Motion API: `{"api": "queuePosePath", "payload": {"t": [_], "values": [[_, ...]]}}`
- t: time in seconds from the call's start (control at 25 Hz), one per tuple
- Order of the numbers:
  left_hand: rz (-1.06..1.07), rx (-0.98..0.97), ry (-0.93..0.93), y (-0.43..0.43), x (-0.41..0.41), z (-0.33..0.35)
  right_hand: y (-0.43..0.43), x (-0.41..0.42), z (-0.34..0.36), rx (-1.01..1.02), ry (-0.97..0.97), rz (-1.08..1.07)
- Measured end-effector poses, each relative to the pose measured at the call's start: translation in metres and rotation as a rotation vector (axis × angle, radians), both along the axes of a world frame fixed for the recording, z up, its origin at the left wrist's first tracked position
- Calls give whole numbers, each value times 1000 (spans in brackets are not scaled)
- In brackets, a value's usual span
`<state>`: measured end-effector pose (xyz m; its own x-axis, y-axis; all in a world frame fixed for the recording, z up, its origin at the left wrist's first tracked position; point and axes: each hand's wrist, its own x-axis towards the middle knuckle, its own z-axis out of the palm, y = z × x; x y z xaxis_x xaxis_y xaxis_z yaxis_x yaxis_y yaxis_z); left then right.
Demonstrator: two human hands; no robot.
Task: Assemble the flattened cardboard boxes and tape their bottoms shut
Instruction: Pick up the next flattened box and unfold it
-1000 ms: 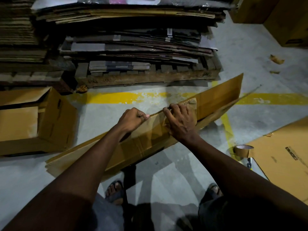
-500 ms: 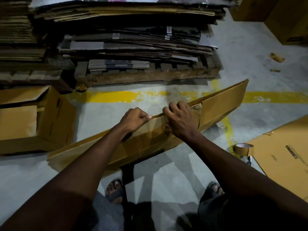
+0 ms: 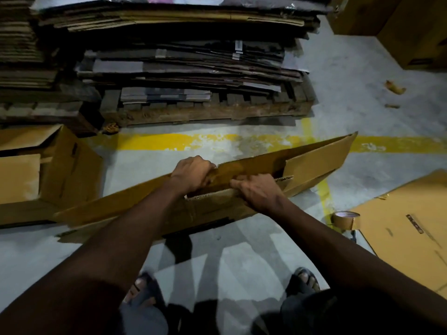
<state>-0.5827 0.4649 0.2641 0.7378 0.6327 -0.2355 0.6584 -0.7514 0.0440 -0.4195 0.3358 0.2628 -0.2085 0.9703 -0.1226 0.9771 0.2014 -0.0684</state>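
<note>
The box (image 3: 314,163) is lying slantwise across the floor, running from 8 o'clock to 2 o'clock of the view's centre. Its lower edge seems to be resting on the concrete.

The left hand (image 3: 191,174) is curling over the far panel's top edge. The right hand (image 3: 260,192), just at its 4 o'clock, is gripping the near panel's top edge. Only a thin dark slit is showing between the panels, so I judge the opening is barely under way.

Several things could be going wrong from here:
- Both grips are sitting close together near the middle, so the long ends are hanging unsupported. Pulling apart there may be twisting the box or creasing it off its scores.
- The raw corrugated edge under the fingers is looking frayed. A hard tug could be tearing it.
- If either hand slackens, the panels are likely to spring flat again.
- The tape (image 3: 344,220) is standing at 4 o'clock, against a flat sheet (image 3: 411,226) and well apart from the hands. Reaching for it means freeing a hand, and the box may be collapsing then.
- The light is dim, which is making the fold lines hard to read.
</note>
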Motion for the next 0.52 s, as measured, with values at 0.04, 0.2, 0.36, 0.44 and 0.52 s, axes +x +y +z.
{"api": "queuePosePath", "payload": {"t": [0.04,0.2,0.36,0.44,0.52], "values": [[20,34,18,5,0,-3,-3,1,-3,-36,3,18],[57,95,36,28,-2,-14,-14,22,-16,-148,-10,-19],[242,100,110,69,-34,-34,-32,62,-25,-240,-138,-101],[299,102,149,87,-55,-43,-36,71,-30,-266,-198,-130],[312,110,153,98,-66,-48,-33,74,-33,-320,-234,-131]]}}
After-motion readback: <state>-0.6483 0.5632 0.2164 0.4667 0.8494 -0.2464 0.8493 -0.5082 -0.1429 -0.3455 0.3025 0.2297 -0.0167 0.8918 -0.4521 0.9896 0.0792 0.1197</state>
